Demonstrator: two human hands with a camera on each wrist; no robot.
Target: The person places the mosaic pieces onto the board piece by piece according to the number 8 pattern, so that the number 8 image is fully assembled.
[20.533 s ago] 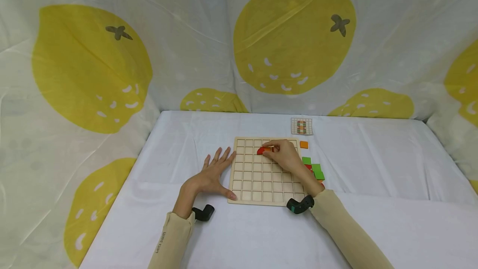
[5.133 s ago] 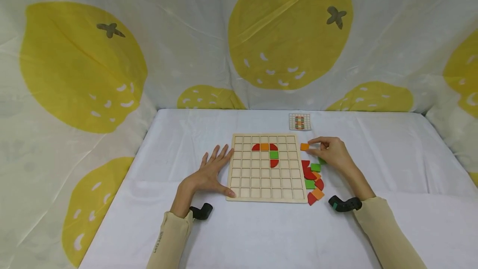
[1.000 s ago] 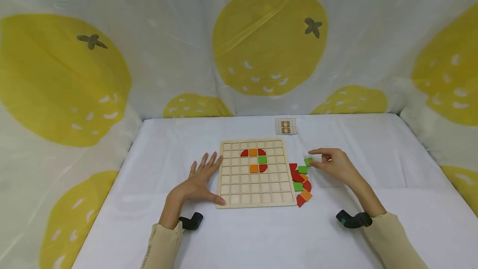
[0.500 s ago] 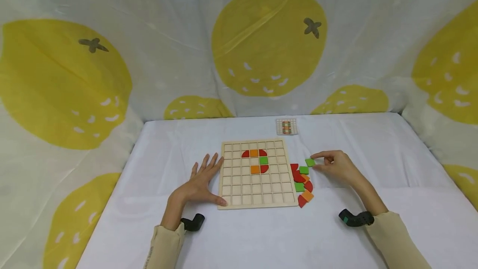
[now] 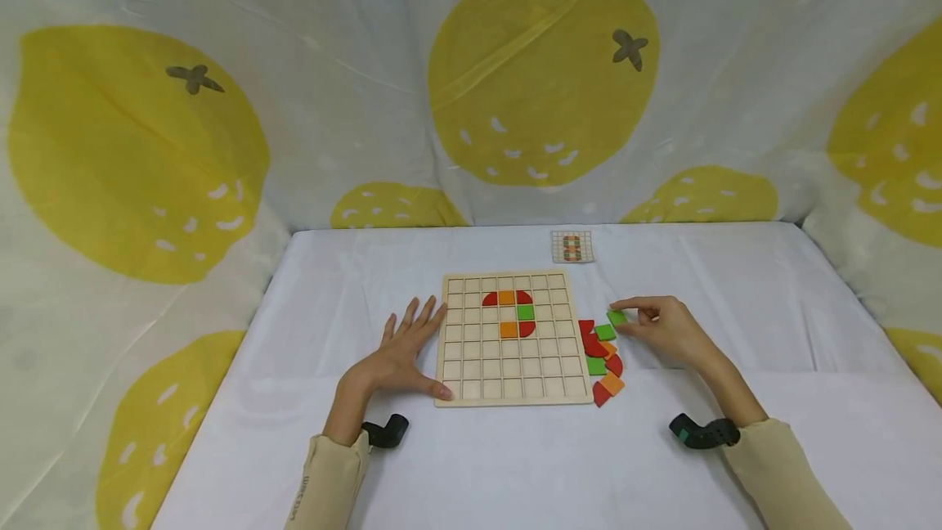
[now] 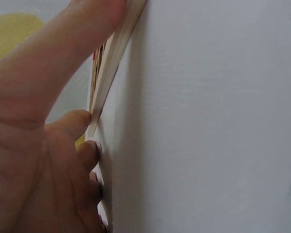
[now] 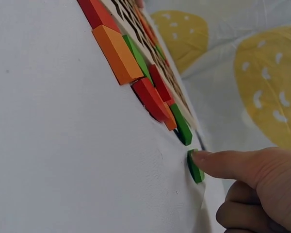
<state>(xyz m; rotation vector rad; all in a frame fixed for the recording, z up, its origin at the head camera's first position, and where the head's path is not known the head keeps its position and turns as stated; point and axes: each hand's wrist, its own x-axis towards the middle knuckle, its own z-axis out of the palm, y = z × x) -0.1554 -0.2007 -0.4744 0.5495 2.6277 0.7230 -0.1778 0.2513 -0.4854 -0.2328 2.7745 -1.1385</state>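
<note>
My right hand (image 5: 666, 332) pinches a green square tile (image 5: 616, 317) between thumb and forefinger, off the board's right side. In the right wrist view this green tile (image 7: 196, 166) sits tilted under a fingertip, low over the cloth. My left hand (image 5: 397, 362) has its fingers spread, with thumb and forefinger touching the left edge of the wooden grid board (image 5: 515, 368). On the board lie red quarter-round tiles (image 5: 524, 298), two orange squares (image 5: 509, 330) and a green square (image 5: 526, 312). The left wrist view shows the thumb against the board's rim (image 6: 117, 48).
A loose heap of red, green and orange tiles (image 5: 596, 366) lies along the board's right edge, partly overlapping. Behind the board is a small pattern card (image 5: 571, 247) with a coloured grid. White cloth covers the table (image 5: 500, 464); a lemon-print curtain (image 5: 353, 105) hangs behind.
Since about five seconds ago, the orange square has gone from the right hand to the board. Over the last half second the green tile has tilted up in the right fingertips. The left hand stays put.
</note>
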